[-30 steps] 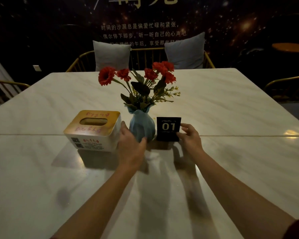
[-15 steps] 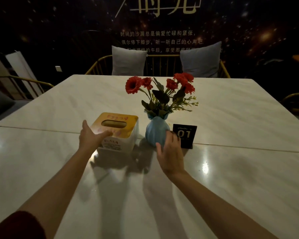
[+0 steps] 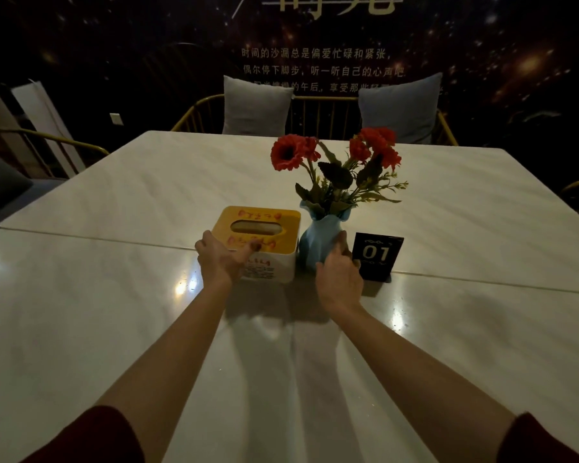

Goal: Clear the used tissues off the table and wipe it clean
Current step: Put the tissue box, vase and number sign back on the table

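The white marble table (image 3: 147,329) carries a tissue box (image 3: 274,269) with a yellow lid, a blue vase (image 3: 318,242) of red flowers and a black "01" sign (image 3: 378,255), all in a row at the middle. My left hand (image 3: 221,259) grips the box's near left corner, with the thumb lying on the lid. My right hand (image 3: 340,279) cups the vase's lower right side, its fingers between the vase and the sign. No loose tissue shows on the tabletop.
A seam (image 3: 81,236) runs across the table just behind the row of objects. Gold-framed chairs with grey cushions (image 3: 258,105) stand at the far edge. More chair frames (image 3: 47,138) sit at the left and right sides.
My left hand has gone from the vase to the tissue box and taken hold of its corner. My right hand has left the "01" sign and settled against the vase.
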